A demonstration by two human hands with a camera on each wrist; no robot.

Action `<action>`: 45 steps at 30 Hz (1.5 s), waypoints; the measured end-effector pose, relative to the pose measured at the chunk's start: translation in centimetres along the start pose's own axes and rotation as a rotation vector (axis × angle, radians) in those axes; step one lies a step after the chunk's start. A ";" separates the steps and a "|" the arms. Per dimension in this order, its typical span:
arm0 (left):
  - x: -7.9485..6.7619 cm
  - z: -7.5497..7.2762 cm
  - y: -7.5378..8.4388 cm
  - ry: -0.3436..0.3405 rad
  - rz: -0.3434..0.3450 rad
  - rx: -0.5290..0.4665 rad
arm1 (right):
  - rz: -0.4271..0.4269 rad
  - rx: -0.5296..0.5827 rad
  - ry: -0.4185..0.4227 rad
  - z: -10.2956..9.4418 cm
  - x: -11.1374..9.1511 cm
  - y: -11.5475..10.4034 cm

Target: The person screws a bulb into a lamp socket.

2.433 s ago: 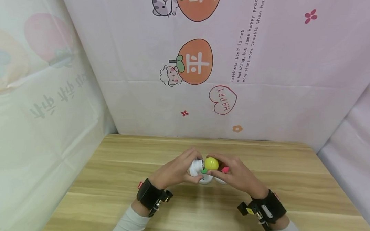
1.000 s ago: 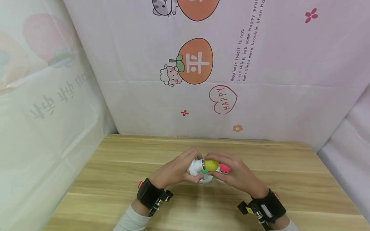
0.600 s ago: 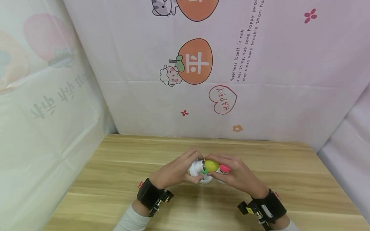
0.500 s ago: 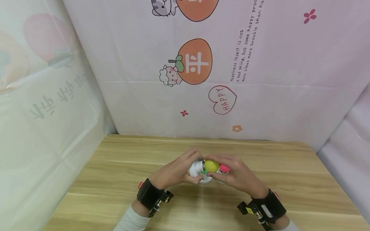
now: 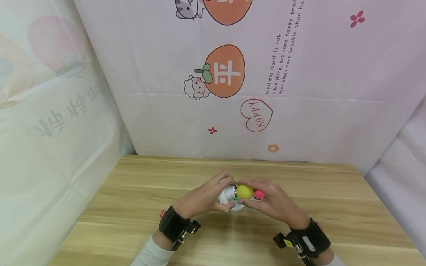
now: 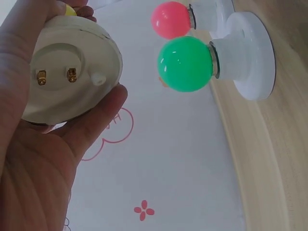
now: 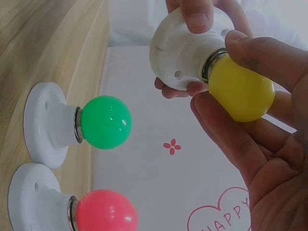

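My left hand [image 5: 208, 194] grips a white round lamp holder [image 7: 178, 53] by its base, tipped on its side. Two brass terminals show on its underside in the left wrist view. A yellow light bulb [image 7: 243, 87] sits in the holder's mouth, with a thin band of its metal collar visible. My right hand [image 5: 272, 199] pinches this bulb between thumb and fingers. Below both hands, a green bulb [image 7: 106, 122] and a pink bulb [image 7: 107, 211] stand upright in white holders of the same kind on the table.
The wooden table [image 5: 229, 248] extends around the hands. Behind it hangs a printed white cloth [image 5: 163, 119], with another cloth [image 5: 48, 149] along the left side. Each wrist wears a black strap with a small camera.
The yellow bulb has turned in my right fingers and its round end tilts differently. The pink bulb shows more below the right hand. Both hands stay nearly in place.
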State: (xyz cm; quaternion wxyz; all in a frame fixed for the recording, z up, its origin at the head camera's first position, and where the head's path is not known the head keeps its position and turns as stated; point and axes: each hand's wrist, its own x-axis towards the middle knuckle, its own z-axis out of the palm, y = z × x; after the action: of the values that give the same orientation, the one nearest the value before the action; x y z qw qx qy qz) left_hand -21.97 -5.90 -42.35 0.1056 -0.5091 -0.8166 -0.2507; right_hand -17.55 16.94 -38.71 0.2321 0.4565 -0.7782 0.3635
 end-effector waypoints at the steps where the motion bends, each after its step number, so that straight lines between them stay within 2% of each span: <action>1: 0.0 0.0 0.0 0.000 -0.001 0.003 | 0.001 0.000 0.000 0.0 0.0 0.0; 8: 0.0 0.1 -0.1 0.015 -0.012 -0.021 | 0.037 0.001 -0.008 0.1 0.0 0.1; 14: 0.0 -0.2 -0.1 0.052 -0.015 -0.065 | 0.050 -0.018 0.048 0.3 0.2 -0.2; 18: 0.0 -0.2 -0.1 0.048 -0.025 -0.102 | 0.048 -0.014 0.066 0.4 0.3 -0.3; 22: -0.2 -0.3 0.0 0.044 -0.052 -0.130 | 0.082 -0.007 0.052 0.6 0.0 0.1; 28: -0.2 -0.5 0.3 0.055 -0.081 -0.130 | 0.164 -0.019 -0.004 1.1 -1.2 2.0; 32: -0.1 -0.5 0.3 0.057 -0.085 -0.139 | 0.118 -0.048 -0.002 1.3 -1.6 2.7; 38: 0.0 -0.4 0.1 0.067 -0.062 -0.145 | 0.033 -0.069 0.007 1.3 -1.4 2.7; 45: 0.2 -0.3 0.1 0.076 -0.034 -0.159 | 0.056 -0.051 -0.009 1.4 -1.4 2.7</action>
State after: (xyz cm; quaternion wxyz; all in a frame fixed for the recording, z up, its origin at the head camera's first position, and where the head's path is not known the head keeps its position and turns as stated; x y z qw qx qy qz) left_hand -21.94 -5.90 -41.95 0.0915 -0.4918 -0.7982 -0.3355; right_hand -19.29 17.47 -41.58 0.2297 0.4302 -0.8008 0.3478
